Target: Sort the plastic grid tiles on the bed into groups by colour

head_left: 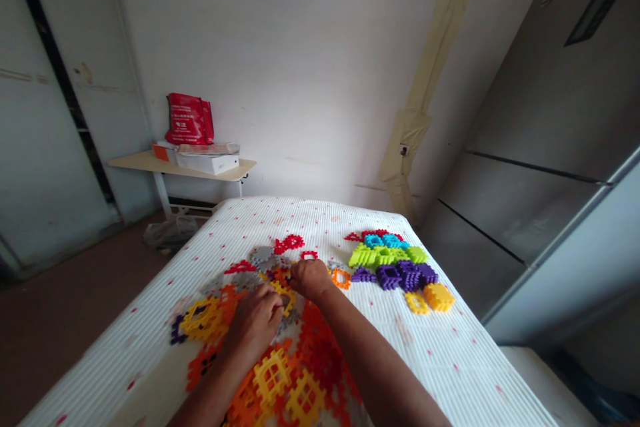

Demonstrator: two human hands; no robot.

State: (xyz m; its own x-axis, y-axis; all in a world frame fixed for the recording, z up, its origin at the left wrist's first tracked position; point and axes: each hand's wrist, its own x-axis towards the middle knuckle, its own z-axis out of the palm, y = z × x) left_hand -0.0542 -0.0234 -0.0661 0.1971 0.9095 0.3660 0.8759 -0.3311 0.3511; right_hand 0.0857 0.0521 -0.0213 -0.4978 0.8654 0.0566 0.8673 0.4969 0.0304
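My left hand (260, 312) is closed, with its fingers curled beside a yellow square interlocking piece (286, 298). Whether the hand grips that piece or another one, I cannot tell. Just ahead and to the right, my right hand (311, 278) is closed too, bent down over the pile; what its fingers hold is hidden. Around both hands lie loose plastic interlocking pieces: orange-red ones (320, 347), yellow ones (273, 373), grey ones (263, 254) and red ones (289, 243). An orange square frame (341, 279) lies right of my right hand.
On the table's right side stand sorted stacks: purple pieces (409, 275), lime green pieces (380, 255), blue pieces (383, 240) and yellow pieces (439, 296). A white dotted cloth (400, 360) covers the table. Behind are a side table (135, 161) with a red bag (187, 119), and a grey refrigerator (540, 147) at right.
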